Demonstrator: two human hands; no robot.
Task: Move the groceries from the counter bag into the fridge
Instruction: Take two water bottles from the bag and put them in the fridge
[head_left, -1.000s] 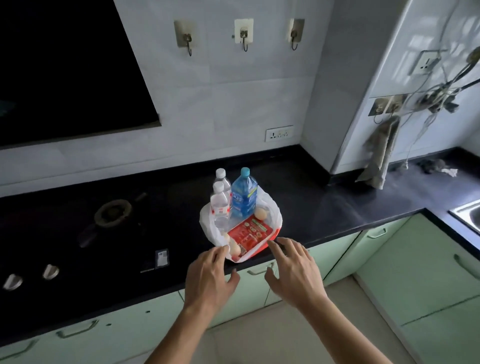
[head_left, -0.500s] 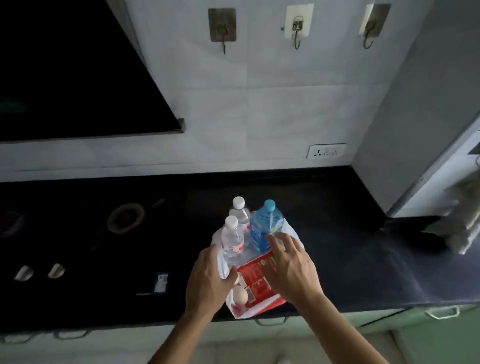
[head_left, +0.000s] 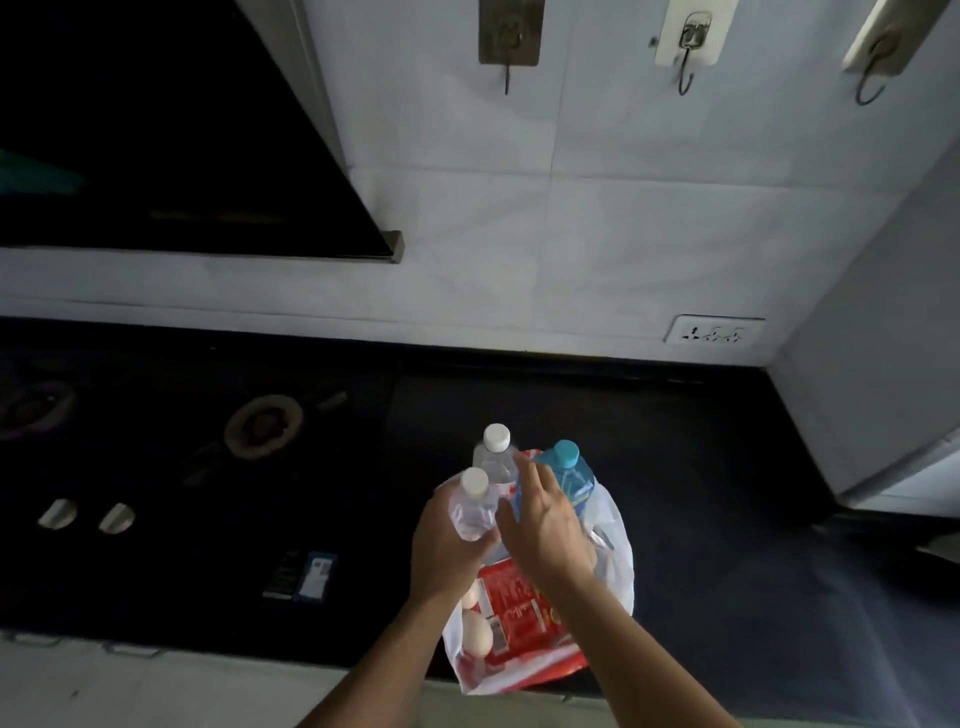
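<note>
A white plastic bag (head_left: 615, 561) sits at the front edge of the black counter (head_left: 727, 493). In it stand two clear bottles with white caps and a blue bottle (head_left: 571, 475) with a teal cap. A red packet (head_left: 519, 613) and eggs (head_left: 475, 634) lie in its front part. My left hand (head_left: 444, 551) grips the near clear bottle (head_left: 470, 506) from the left. My right hand (head_left: 545, 525), fingers spread, reaches over the bag between the far clear bottle (head_left: 493, 457) and the blue bottle. Whether it touches them is unclear.
A gas hob burner (head_left: 265, 423) and two knobs (head_left: 85, 516) lie left of the bag. A small dark box (head_left: 306, 574) lies on the counter near my left hand. Wall hooks (head_left: 509, 47) and a socket (head_left: 714, 331) are on the tiled wall. A grey wall (head_left: 883, 338) juts out on the right.
I have moved closer to the counter. My left hand has closed around the near clear bottle. My right hand has moved from the red packet up to the bottles at the back.
</note>
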